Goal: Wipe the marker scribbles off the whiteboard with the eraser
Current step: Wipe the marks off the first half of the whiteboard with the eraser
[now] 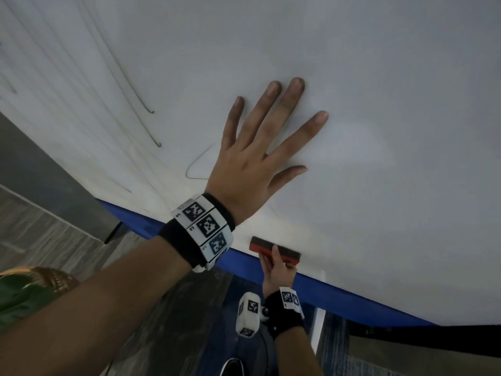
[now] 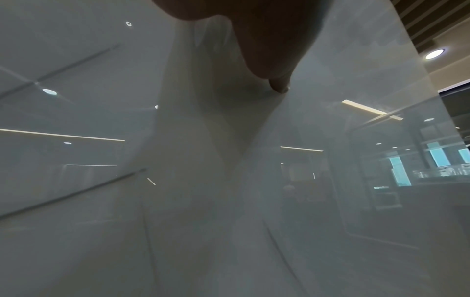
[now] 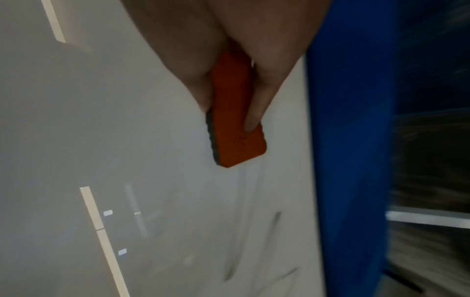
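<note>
A white whiteboard (image 1: 352, 90) with a blue lower edge (image 1: 339, 297) fills the head view. Dark marker scribbles (image 1: 130, 85) run down its left part, with a looped line (image 1: 195, 169) beside my left wrist. My left hand (image 1: 260, 158) lies flat on the board, fingers spread. Lower down, my right hand (image 1: 279, 270) grips a red eraser with a dark felt face (image 1: 273, 251) against the board, just above the blue edge. In the right wrist view the eraser (image 3: 236, 120) sits between thumb and fingers, with blurred marker strokes (image 3: 254, 241) below it.
A wood-pattern floor (image 1: 40, 232) and a grey panel (image 1: 35, 169) show left of the board. A green and brown object (image 1: 29, 289) sits at the lower left. A dark shoe (image 1: 233, 367) is on the floor below. The glossy board reflects ceiling lights (image 2: 49, 91).
</note>
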A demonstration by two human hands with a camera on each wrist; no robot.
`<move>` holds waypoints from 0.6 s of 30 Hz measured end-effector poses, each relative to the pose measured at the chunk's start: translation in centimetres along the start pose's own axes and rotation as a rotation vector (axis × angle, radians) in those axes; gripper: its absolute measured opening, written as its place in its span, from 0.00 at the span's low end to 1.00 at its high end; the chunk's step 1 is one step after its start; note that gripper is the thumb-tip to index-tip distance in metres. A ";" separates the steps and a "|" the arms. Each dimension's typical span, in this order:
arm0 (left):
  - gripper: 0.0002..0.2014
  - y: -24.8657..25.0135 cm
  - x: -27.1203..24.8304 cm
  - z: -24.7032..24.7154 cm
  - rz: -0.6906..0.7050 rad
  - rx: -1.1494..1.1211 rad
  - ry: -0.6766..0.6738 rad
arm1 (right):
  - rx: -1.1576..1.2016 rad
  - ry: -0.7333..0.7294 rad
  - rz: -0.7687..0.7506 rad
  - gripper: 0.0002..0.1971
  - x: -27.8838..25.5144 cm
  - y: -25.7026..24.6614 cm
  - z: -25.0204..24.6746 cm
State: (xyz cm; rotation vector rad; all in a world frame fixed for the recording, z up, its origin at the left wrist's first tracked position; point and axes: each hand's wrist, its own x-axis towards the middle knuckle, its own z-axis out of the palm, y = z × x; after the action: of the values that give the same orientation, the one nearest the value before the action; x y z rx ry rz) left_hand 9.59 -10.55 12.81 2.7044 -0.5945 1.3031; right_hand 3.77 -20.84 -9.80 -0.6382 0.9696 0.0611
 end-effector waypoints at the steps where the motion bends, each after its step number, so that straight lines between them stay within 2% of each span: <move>1: 0.31 0.0 0.0 0.1 -0.003 -0.003 0.006 | -0.001 0.013 0.039 0.20 0.9 1.0 -0.1; 3: 0.31 0.1 -0.2 0.1 -0.008 -0.010 0.009 | -0.036 0.059 0.106 0.22 2.4 2.6 0.1; 5: 0.31 0.3 -0.1 -0.1 -0.018 -0.013 0.006 | -0.108 0.075 0.175 0.18 2.6 3.2 0.8; 8: 0.30 0.3 -0.2 -0.7 -0.021 -0.009 -0.014 | -0.035 -0.046 0.240 0.08 -0.2 2.2 2.6; 12: 0.28 -0.2 -0.1 -1.4 0.010 -0.016 -0.025 | 0.081 -0.233 0.119 0.16 -7.1 -3.0 5.1; 15: 0.26 -1.3 0.0 -2.1 0.077 0.005 -0.005 | 0.116 -0.370 0.021 0.16 -10.9 -7.2 6.2; 18: 0.25 -2.7 0.2 -3.1 0.155 -0.001 -0.023 | 0.143 -0.370 -0.030 0.15 -11.4 -7.3 6.5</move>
State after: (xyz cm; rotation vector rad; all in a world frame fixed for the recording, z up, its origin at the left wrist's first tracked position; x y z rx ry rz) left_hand 8.47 -7.35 15.22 2.7235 -0.8224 1.3051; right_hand 4.45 -20.75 5.20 -0.4875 0.6006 0.0794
